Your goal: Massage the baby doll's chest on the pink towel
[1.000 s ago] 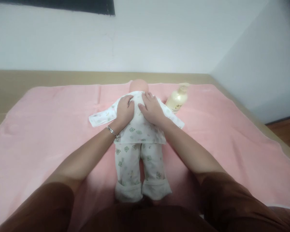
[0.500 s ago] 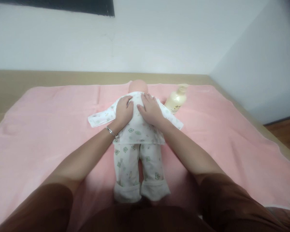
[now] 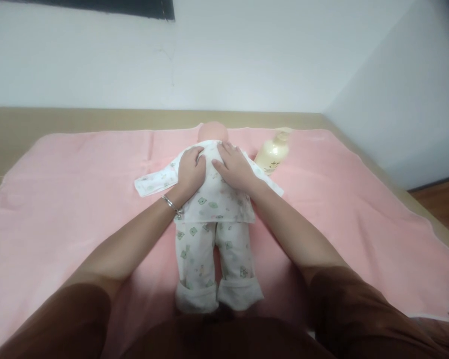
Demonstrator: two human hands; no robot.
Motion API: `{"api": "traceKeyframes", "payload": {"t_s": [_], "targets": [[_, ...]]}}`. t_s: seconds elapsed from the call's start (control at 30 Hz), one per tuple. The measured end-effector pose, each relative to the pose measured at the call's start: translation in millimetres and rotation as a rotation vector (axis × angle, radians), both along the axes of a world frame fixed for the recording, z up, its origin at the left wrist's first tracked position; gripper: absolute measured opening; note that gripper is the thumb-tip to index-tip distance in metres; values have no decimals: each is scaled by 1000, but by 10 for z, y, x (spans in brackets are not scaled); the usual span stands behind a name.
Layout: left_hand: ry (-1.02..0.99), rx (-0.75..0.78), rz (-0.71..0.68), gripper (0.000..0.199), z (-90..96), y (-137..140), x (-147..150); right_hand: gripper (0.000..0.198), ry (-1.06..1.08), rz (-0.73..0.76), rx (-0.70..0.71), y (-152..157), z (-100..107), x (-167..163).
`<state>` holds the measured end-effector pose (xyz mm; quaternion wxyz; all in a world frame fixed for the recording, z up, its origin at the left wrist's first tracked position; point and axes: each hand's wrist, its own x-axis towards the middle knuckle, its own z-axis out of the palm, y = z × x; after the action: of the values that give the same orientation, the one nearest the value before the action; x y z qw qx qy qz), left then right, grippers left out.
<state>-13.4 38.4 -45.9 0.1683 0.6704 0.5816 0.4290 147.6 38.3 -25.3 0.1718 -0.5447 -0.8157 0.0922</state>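
Observation:
A baby doll (image 3: pixel 213 131) lies on the pink blanket (image 3: pixel 78 189), its smooth round head away from me and its back apparently upward. It wears a white printed top (image 3: pixel 213 204) and matching trousers (image 3: pixel 196 254) with turned-up cuffs. My left hand (image 3: pixel 191 172) rests flat on the left side of the doll's upper back, its fingertips partly hidden. On the opposite side, my right hand (image 3: pixel 234 167) lies with fingers spread near the shoulder. The thumbs point toward each other with a strip of top between them. Both hands touch the cloth without gripping it.
A pale yellow pump bottle (image 3: pixel 273 153) with dark lettering leans to the right, beside the doll's right sleeve. Behind the blanket runs a tan surface edge (image 3: pixel 134 118) against a white wall (image 3: pixel 247 60). Wooden flooring (image 3: pixel 441 202) shows at the far right.
The whole view has shifted very slightly. Both hands stay in the same places on the doll's back, and the doll and bottle have not moved.

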Motion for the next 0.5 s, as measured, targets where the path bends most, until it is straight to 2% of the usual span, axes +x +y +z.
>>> {"api": "traceKeyframes", "payload": {"t_s": [0.1, 0.2, 0.3, 0.37, 0.5], "targets": [[15, -2, 5, 41, 5, -19, 6, 66, -3, -148, 5, -61, 21, -30], [5, -4, 9, 42, -7, -30, 0, 66, -42, -266, 50, -328, 52, -166], [-32, 6, 18, 40, -34, -27, -16, 61, -89, -129, 123, -631, 74, -335], [-64, 21, 17, 40, -52, -20, -27, 58, -106, -2, 145, -704, 80, -393], [-94, 48, -9, 41, -61, -13, -31, 55, -64, 163, 93, -454, 79, -294]]}}
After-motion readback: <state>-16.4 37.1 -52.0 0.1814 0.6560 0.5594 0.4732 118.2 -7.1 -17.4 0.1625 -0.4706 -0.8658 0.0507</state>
